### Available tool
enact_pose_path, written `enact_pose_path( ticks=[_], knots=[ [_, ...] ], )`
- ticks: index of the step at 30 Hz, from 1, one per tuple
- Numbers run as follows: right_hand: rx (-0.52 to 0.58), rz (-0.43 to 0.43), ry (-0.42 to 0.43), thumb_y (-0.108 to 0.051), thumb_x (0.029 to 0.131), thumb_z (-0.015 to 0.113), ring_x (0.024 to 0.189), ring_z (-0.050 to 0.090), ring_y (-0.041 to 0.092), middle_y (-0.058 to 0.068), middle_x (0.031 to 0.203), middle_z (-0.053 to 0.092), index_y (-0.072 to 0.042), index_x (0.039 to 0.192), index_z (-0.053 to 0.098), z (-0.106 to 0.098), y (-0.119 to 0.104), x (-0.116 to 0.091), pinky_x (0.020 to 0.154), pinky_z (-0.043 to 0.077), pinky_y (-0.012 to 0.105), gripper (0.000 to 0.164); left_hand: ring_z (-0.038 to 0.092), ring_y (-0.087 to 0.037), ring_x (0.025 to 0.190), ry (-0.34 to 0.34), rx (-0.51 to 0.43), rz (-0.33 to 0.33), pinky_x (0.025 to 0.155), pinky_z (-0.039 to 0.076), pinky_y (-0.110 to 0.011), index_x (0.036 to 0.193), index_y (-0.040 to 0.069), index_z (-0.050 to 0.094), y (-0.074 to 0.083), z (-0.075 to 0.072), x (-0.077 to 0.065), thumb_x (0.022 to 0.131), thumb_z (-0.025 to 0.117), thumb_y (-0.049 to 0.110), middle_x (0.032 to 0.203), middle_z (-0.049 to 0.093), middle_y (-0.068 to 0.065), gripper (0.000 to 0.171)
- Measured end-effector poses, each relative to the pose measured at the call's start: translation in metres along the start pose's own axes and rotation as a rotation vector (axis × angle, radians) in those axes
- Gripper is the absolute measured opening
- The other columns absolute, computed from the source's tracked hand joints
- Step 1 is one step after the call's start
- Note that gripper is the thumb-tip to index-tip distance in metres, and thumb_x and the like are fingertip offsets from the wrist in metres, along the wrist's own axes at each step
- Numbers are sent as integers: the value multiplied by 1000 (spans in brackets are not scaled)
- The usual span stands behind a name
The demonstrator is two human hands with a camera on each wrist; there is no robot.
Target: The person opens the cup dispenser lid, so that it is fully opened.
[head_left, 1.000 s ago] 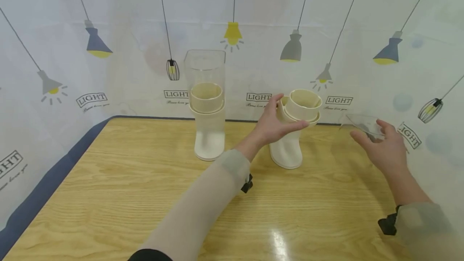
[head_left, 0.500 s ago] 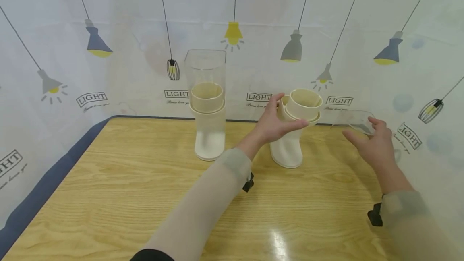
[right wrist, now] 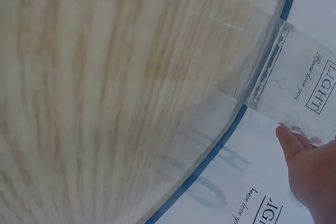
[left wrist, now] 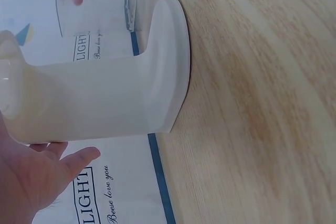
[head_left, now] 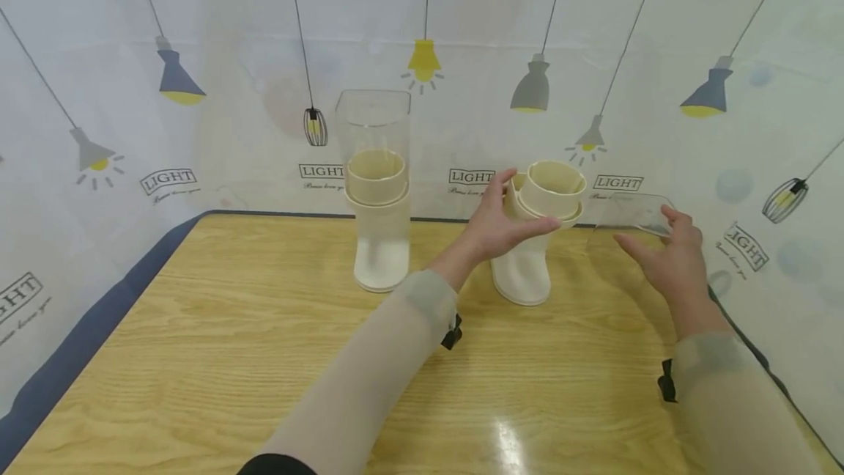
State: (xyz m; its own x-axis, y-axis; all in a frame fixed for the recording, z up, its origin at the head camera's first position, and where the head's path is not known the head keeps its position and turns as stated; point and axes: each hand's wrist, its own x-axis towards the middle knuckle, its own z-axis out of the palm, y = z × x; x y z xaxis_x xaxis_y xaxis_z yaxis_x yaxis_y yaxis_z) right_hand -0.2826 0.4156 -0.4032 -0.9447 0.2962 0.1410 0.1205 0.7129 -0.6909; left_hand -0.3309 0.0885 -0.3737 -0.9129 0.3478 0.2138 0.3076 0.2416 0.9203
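Toward the back right of the table, a cream plastic dispenser base [head_left: 521,277] stands upright with a round cup-like collar on top. My left hand [head_left: 491,232] grips its upper part, thumb in front and fingers at the far side. In the left wrist view, the base's foot rests on the wood. To its right, my right hand [head_left: 675,262] holds a clear see-through container [head_left: 626,222], thumb and fingers spread across its sides. The container's upper edge [left wrist: 94,3] overlaps the wall cloth in the left wrist view. Much of its outline is faint.
A second cream base [head_left: 381,259] stands left of the first, with a clear square-topped container [head_left: 374,112] mounted on it. The wooden table [head_left: 264,328] ends at a lamp-printed wall cloth [head_left: 231,94] behind and at both sides.
My right hand has moved left and slightly up with the clear container, closer to the dispenser base. My left hand and both bases stay in place.
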Motion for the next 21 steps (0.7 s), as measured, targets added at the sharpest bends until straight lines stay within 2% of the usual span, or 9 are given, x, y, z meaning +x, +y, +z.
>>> enact_pose_path(
  ticks=[6, 13, 21],
  knots=[
    [-17, -19, 15, -69, 98, 70, 150, 39, 61, 36, 174, 14, -10, 176, 7, 3, -3, 1, 116, 41, 75, 116, 47, -27, 154, 8, 0, 4, 123, 47, -50, 175, 31, 20, -1, 0, 0, 81, 95, 57, 172, 40, -7, 123],
    [-31, -34, 18, -67, 99, 70, 150, 39, 62, 36, 175, 14, -9, 176, 7, 2, -2, 1, 116, 41, 76, 115, 48, -26, 153, 5, 1, 5, 123, 47, -48, 174, 33, 20, 2, 0, -2, 80, 95, 57, 172, 40, -6, 123],
    [-25, -51, 12, -66, 98, 72, 150, 39, 63, 35, 175, 15, -10, 176, 7, 2, 2, 1, 115, 40, 77, 116, 48, -27, 153, -1, -8, 9, 124, 46, -48, 174, 30, 19, 0, 1, -2, 80, 96, 56, 172, 40, -8, 124]
  ],
)
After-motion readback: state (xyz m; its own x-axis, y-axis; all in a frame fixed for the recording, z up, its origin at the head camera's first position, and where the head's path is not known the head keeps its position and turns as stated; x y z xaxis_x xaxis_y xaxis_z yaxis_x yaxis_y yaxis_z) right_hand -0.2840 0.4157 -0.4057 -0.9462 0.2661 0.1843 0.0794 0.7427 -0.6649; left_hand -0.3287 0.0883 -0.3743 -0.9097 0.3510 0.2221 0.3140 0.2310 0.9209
